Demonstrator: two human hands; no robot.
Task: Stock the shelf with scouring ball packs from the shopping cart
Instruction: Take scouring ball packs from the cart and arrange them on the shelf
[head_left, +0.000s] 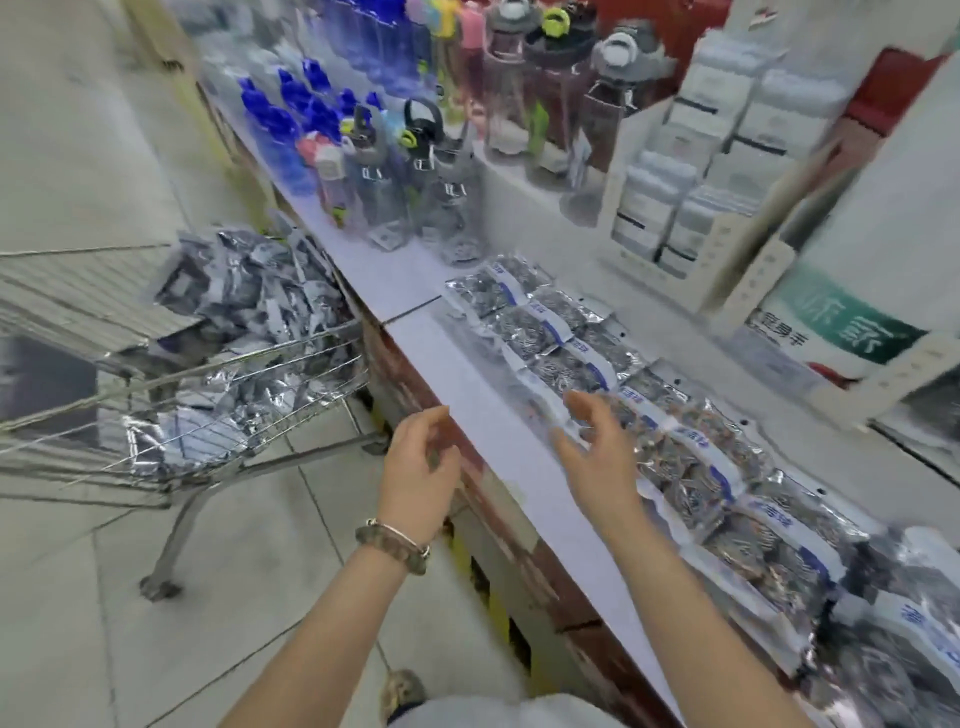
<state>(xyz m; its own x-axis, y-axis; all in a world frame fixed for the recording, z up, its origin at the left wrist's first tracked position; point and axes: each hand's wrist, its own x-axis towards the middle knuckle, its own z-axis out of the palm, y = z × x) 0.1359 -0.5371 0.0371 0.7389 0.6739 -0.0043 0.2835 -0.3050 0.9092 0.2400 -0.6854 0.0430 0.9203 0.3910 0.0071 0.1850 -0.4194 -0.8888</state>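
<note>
Silvery scouring ball packs (566, 332) with blue-and-white labels lie in overlapping rows along the white shelf (483, 400). More packs (244, 291) are heaped in the wire shopping cart (218, 410) on the left. My left hand (421, 462), with bracelets on the wrist, hovers over the shelf's front edge with fingers apart and nothing in it. My right hand (597, 447) is above the shelf, fingers spread, right beside the nearest packs and holding nothing.
Water bottles (395, 171) in blue, grey and pink stand at the far end of the shelf. White boxed goods (691, 171) in a cardboard display rise behind the packs. A green-and-white box (841, 332) sits at the right. Tiled floor lies below the cart.
</note>
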